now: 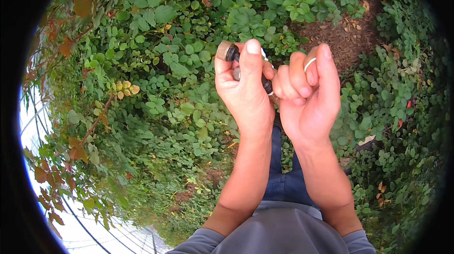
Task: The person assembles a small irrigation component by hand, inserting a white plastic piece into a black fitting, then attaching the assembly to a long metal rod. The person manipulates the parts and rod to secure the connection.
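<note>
My left hand (pixel 246 83) is closed around a small black fitting with a knurled brass-coloured knob (pixel 224 51). A second ridged, metallic part shows between the thumb and palm. The fitting's dark lower end (pixel 267 85) comes out on the side facing my right hand, with a bit of white at its tip. Close beside it, my right hand (pixel 307 98) has its fingers curled in, knuckles nearly touching the left fingers. A thin white band (pixel 309 64) loops over one right finger. Whatever lies inside the right fingers is hidden.
Dense leafy green plants (pixel 189 55) surround me on all sides. Reddish-leaved stems (pixel 78 147) reach in at the left. Brown soil with dry leaves (pixel 347 31) shows beyond my right hand. A pale translucent wall (pixel 94 230) with dark lines stands at lower left.
</note>
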Demonstrator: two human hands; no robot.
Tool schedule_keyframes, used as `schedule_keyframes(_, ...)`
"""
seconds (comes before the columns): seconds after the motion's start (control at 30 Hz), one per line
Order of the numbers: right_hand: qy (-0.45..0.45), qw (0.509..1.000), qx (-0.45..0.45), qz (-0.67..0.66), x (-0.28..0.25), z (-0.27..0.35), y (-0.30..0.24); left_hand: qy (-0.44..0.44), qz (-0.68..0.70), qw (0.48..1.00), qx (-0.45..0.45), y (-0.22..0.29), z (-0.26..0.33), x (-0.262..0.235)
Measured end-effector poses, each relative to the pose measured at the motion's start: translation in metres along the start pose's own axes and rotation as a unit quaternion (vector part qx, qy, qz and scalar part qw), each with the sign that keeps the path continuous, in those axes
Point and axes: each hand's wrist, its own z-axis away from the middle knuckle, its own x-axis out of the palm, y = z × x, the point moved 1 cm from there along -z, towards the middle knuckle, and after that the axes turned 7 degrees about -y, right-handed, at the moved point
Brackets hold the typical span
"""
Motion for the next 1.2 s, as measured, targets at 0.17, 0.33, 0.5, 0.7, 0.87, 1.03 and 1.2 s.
schedule_keyframes(0.17,0.027,0.996,0.012,0.083,0.005,-0.001,0.001,0.008,-0.089,0.996,0.029,-0.009,-0.006,-0.005)
schedule_keyframes(0.33,0.083,0.99,0.104,0.052,0.011,0.011,-0.012,0.004,-0.158,0.986,0.056,-0.031,-0.021,-0.015)
schedule_keyframes(0.5,0.075,0.991,0.082,0.077,0.036,0.061,-0.044,0.043,-0.195,0.98,0.012,-0.06,-0.032,-0.034)
schedule_keyframes(0.7,0.02,0.995,0.091,-0.019,0.026,0.036,-0.059,-0.18,0.085,0.977,-0.075,-0.047,-0.014,-0.028)
schedule_keyframes(0.87,-0.047,0.995,0.093,-0.002,0.025,0.043,-0.076,-0.229,0.263,0.922,-0.167,-0.058,-0.002,-0.042)
schedule_keyframes(1.03,-0.055,0.993,0.097,0.033,0.029,0.052,-0.099,-0.264,0.231,0.916,-0.196,-0.054,0.012,-0.045)
schedule_keyframes(1.2,-0.049,0.988,0.102,0.106,0.022,0.051,-0.106,-0.296,0.218,0.913,-0.176,-0.05,0.005,-0.045)
